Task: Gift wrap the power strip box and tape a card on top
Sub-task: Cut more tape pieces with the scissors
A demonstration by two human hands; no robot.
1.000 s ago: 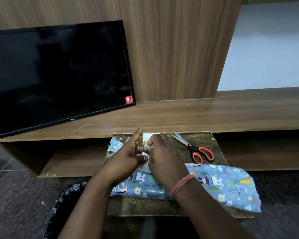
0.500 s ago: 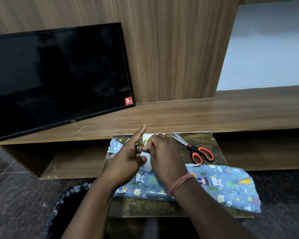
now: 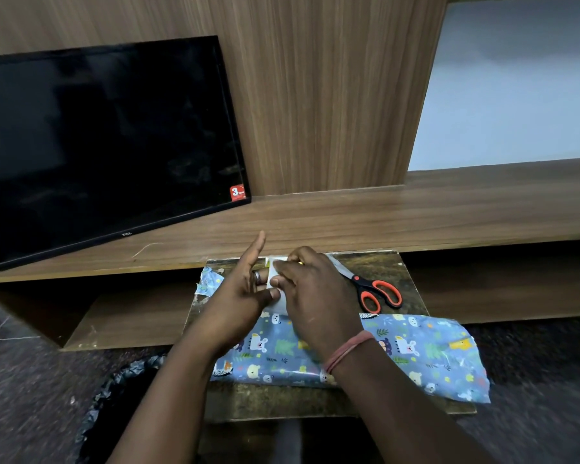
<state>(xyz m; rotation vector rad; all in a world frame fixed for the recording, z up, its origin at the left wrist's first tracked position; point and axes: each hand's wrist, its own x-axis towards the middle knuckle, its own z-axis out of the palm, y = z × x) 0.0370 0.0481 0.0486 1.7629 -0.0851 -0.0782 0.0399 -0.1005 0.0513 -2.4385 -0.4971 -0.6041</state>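
A white box [image 3: 276, 275] with a yellow mark at its far edge stands on the far part of the blue animal-print wrapping paper [image 3: 432, 349]; my hands hide most of it. My right hand [image 3: 315, 296] lies over the box with its fingers curled round the top and left side. My left hand [image 3: 238, 296] is beside the box on the left, forefinger straight and pointing away, thumb pressed against the box's white side. I cannot make out a card.
Orange-handled scissors [image 3: 375, 293] lie on the small dark table [image 3: 395, 262], right of my hands. A scrap of the same paper [image 3: 208, 279] sits at the table's far left. A television [image 3: 98, 145] leans on the wooden shelf [image 3: 416, 212]. A black-lined bin [image 3: 114, 396] stands at lower left.
Both hands stay on the white box. My left forefinger has lifted a little higher and my right fingers have shifted slightly over the box's top.
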